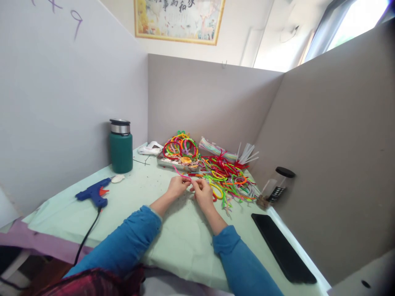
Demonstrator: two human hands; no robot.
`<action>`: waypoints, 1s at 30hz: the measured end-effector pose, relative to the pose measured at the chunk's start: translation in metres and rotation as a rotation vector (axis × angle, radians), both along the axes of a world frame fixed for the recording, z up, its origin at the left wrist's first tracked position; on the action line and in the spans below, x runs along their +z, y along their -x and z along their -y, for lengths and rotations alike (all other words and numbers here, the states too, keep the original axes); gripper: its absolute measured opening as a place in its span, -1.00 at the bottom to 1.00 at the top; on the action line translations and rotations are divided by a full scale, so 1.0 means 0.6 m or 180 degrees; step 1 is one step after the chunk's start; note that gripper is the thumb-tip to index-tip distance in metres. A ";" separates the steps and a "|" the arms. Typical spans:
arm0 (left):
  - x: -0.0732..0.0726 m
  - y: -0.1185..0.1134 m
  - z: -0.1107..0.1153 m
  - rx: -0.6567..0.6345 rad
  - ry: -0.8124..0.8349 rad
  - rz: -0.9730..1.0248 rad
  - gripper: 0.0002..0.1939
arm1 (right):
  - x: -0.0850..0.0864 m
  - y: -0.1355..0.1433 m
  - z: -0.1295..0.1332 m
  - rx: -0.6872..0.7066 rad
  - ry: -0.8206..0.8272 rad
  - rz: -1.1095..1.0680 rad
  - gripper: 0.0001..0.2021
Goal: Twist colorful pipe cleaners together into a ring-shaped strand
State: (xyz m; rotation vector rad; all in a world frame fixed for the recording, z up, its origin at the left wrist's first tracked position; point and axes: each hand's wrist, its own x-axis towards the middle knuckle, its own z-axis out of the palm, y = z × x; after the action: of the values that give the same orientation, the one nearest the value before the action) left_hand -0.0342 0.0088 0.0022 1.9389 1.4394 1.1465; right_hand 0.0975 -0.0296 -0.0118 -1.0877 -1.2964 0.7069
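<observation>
Both hands meet over the middle of the table, fingers pinched close together. A pink pipe cleaner (178, 171) runs up and to the left out of my left hand (178, 186), which is closed on it. My right hand (203, 192) is closed at the other end of the same pink piece, its fingertips nearly touching the left ones. Just behind and to the right lies a heap of colourful pipe cleaners (226, 170). A metal tray (163, 163) behind the hands carries several coloured pipe-cleaner rings (180, 147) and small pieces.
A blue glue gun (94, 192) with a black cord lies at the left, near a green bottle (121, 148). On the right are a clear jar with a black lid (280, 185) and a long black slab (280, 246). Grey partitions (212, 98) enclose the table.
</observation>
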 end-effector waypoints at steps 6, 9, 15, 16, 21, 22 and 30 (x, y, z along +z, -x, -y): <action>-0.006 -0.003 0.002 -0.0292 -0.0065 -0.0370 -0.77 | 0.002 -0.004 0.002 -0.0063 -0.0279 0.0462 -0.87; -0.007 -0.004 0.003 -0.0374 -0.0072 -0.0298 -0.76 | 0.000 -0.005 0.001 -0.0228 -0.0451 0.0696 -0.89; -0.005 -0.004 0.006 -0.0375 -0.0164 -0.0431 -0.73 | -0.001 -0.003 0.002 -0.0257 -0.0704 0.0897 -0.86; -0.004 -0.004 0.008 -0.0378 -0.0170 -0.0482 -0.72 | 0.000 -0.003 0.002 -0.0251 -0.0744 0.0933 -0.85; 0.008 -0.005 0.018 -0.0418 -0.0092 -0.0693 -0.73 | 0.003 -0.004 0.005 -0.0244 -0.0913 0.1099 -0.82; 0.011 -0.006 0.019 -0.0441 -0.0042 -0.0662 -0.74 | 0.004 -0.004 0.005 -0.0225 -0.0923 0.1119 -0.82; 0.005 -0.012 0.014 -0.0466 0.0965 0.0968 -0.87 | 0.017 0.001 0.021 0.0217 -0.0980 0.1131 -0.79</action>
State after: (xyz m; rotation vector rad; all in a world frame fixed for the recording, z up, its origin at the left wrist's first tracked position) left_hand -0.0271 0.0003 0.0050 1.5581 1.2085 1.0357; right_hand 0.0968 -0.0423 -0.0017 -0.9447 -1.6896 0.3531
